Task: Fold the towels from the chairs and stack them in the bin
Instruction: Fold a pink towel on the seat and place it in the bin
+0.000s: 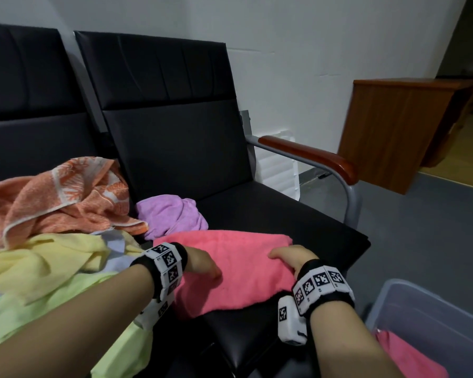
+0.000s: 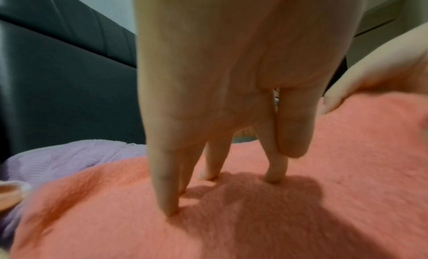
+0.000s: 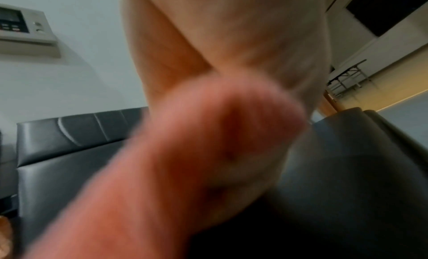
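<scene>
A pink towel (image 1: pixel 246 266) (image 2: pixel 254 226) lies partly folded on the black chair seat (image 1: pixel 298 222). My left hand (image 1: pixel 205 264) (image 2: pixel 208 116) presses its straight fingers down on the towel's left part. At the towel's right edge my right hand (image 1: pixel 290 257) (image 3: pixel 231 34) grips the cloth, thumb on top; the right wrist view shows blurred pink towel (image 3: pixel 185 171) bunched in front of the palm. A grey translucent bin (image 1: pixel 421 304) stands at the lower right with another pink towel (image 1: pixel 404 356) inside.
Loose towels lie to the left: orange patterned (image 1: pixel 60 197), purple (image 1: pixel 170 216), pale yellow (image 1: pixel 38 263) and lime green (image 1: pixel 52 309). A wooden armrest (image 1: pixel 311 156) bounds the chair's right side. A wooden cabinet (image 1: pixel 399 126) stands by the wall.
</scene>
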The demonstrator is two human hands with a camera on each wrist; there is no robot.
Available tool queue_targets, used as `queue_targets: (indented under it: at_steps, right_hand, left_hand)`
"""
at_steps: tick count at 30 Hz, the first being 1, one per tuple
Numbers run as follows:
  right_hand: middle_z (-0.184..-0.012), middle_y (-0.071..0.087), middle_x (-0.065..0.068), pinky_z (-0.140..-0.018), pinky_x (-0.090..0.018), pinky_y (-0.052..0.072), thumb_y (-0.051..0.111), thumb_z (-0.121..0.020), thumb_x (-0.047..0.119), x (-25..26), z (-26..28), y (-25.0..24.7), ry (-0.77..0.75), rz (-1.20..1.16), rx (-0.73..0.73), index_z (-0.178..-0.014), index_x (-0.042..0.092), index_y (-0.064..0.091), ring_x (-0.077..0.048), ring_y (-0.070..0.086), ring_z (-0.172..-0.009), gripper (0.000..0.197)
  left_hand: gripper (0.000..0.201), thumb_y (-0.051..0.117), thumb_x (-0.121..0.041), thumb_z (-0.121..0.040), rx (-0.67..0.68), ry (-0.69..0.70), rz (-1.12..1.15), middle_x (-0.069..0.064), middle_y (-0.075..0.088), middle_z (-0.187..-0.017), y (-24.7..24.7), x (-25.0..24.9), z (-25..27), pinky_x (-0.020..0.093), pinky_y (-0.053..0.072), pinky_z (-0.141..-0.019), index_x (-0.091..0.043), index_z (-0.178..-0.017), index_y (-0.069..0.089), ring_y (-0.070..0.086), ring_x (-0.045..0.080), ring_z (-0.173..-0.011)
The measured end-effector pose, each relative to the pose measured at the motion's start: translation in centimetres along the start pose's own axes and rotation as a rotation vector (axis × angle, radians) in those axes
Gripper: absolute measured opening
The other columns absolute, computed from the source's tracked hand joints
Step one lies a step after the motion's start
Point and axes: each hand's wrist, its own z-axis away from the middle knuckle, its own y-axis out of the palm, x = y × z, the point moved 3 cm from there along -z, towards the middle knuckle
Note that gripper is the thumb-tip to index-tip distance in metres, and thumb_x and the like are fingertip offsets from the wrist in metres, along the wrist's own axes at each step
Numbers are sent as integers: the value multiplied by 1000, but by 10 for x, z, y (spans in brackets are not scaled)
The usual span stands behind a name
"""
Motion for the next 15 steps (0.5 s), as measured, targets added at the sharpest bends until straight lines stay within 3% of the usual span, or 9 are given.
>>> queue_targets:
  at_steps: [2,5,7,10,12,15]
  right_hand:
    - [-121,56,-16,-88,-34,48,68,-85,21,-3,1,-9,-9,-16,-27,-138,4,43,-29,56,-107,61]
    - [-115,60,-17,-85,-33,49,64,-86,14,-9,3,-25,-38,-25,-111,-131,0,50,-29,60,-103,49]
    - [-110,61,-16,-85,-32,48,62,-86,11,-13,5,-33,-60,-49,-150,-127,-1,52,-28,60,-101,43]
    - [-107,64,-17,-93,-36,51,64,-83,10,-16,6,-42,-109,-183,-199,-120,-1,57,-31,62,-102,39]
    - [-102,66,-17,-96,-42,51,65,-81,11,-16,8,-48,-141,-285,-239,-110,1,62,-33,63,-100,31]
    - [-98,67,-14,-95,-44,51,65,-78,13,-11,12,-54,-213,-342,-288,-85,9,65,-32,63,-98,8]
  left_hand:
    - [40,56,-34,-92,13,45,19,6,52,-138,3,-7,2,31,43,-103,-19,-129,60,53,23,-122]
    - [42,49,-28,-97,22,99,-26,7,31,-153,8,-26,9,30,28,-112,-21,-138,51,35,24,-137]
    - [41,46,-24,-97,36,136,-40,10,31,-153,12,-41,10,30,25,-112,-19,-138,51,35,22,-135]
    - [40,44,-23,-97,53,181,-69,13,35,-150,19,-63,5,36,26,-113,-15,-136,52,36,15,-118]
    - [42,42,-24,-98,45,202,-69,12,33,-151,23,-78,1,38,24,-114,-17,-139,48,34,21,-128]
    - [52,41,-34,-96,20,242,-64,7,24,-157,34,-100,-10,39,13,-119,-21,-146,37,11,29,-146]
